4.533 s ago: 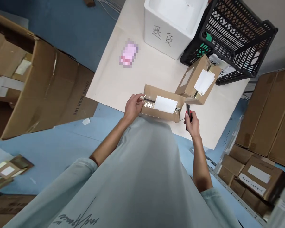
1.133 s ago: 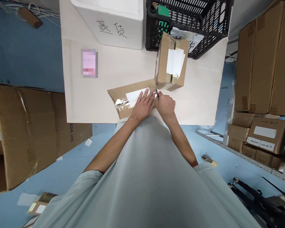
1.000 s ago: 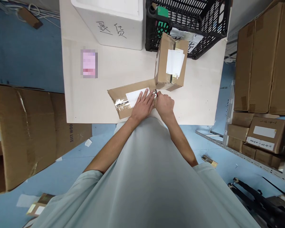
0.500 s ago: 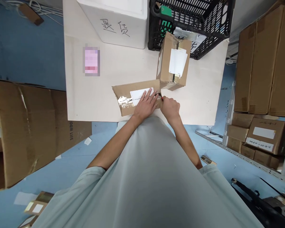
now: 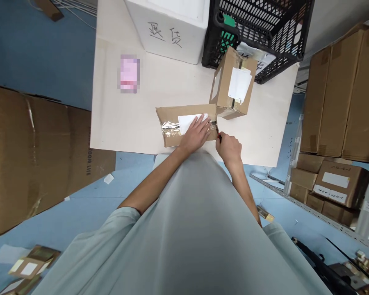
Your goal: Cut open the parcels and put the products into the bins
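A flat cardboard box (image 5: 171, 116) with clear tape and a white label (image 5: 185, 123) lies at the table's front edge. My left hand (image 5: 196, 133) presses flat on its top, fingers spread partly over the label. Closed round a slim red-and-dark box cutter (image 5: 218, 132), my right hand (image 5: 229, 148) is just beyond the box's right end. The cutter's tip meets that end edge near the tape; its handle is mostly hidden in my fist. Behind stands a taller taped cardboard box (image 5: 221, 88) with white papers on top.
A white foam box (image 5: 175, 41) with handwriting and a black plastic crate (image 5: 264, 37) stand at the back of the white table (image 5: 117, 119). A blurred pink item (image 5: 128, 74) lies on the left. Big cartons flank the table, left (image 5: 49, 151) and right (image 5: 333, 98).
The view has shifted, moving the table scene rightwards. My right hand has drawn the box cutter slightly toward the right end of the flat box, showing more of the tool. My left hand stays on top.
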Available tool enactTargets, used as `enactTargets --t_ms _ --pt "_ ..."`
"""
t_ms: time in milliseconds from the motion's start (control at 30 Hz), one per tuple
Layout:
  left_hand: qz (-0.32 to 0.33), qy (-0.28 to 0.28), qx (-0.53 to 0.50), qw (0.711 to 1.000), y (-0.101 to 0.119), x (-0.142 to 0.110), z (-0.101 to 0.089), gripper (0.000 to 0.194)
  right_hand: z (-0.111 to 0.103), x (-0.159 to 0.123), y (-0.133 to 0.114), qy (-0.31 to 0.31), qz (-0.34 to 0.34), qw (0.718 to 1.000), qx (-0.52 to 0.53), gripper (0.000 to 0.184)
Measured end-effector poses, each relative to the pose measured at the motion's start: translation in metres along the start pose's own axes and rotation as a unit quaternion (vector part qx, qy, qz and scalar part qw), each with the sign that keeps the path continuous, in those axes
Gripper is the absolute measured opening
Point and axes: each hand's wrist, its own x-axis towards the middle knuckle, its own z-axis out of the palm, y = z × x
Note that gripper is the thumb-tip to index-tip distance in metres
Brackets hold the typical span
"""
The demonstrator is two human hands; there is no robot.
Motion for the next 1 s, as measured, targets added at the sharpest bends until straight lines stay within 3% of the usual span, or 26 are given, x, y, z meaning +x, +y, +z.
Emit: enactTargets --t_ms 100,233,300,367,467,600,1000 --pt "-0.049 0.067 -0.007 0.996 -0.019 -0.013 -0.028 0.061 -0.011 -0.015 -0.008 0.022 -0.010 1.000 0.014 0.039" --pt "-0.162 0.155 -0.012 0.974 -0.073 -0.043 -0.088 0.061 -0.016 -0.025 -0.035 -0.001 -0.102 0.993 0.060 0.031" --pt "-0.196 0.140 -0.046 0.970 -0.099 -0.055 -0.112 0.057 -0.014 -0.025 -0.056 -0.022 -0.163 0.983 0.085 0.029" --pt "-0.205 0.113 -0.096 0.968 -0.119 -0.061 -0.125 0.054 -0.010 -0.022 -0.079 -0.033 -0.206 0.973 0.095 0.029" --pt "-0.199 0.107 -0.163 0.960 -0.133 -0.061 -0.125 0.050 -0.004 -0.014 -0.110 -0.037 -0.230 0.969 0.081 0.027" --pt "-0.202 0.127 -0.218 0.946 -0.136 -0.057 -0.116 0.044 0.002 -0.004 -0.135 -0.054 -0.227 0.970 0.062 0.025" --pt "-0.228 0.156 -0.211 0.938 -0.129 -0.055 -0.110 0.030 0.005 0.004 -0.165 -0.088 -0.199 0.975 0.044 0.028"
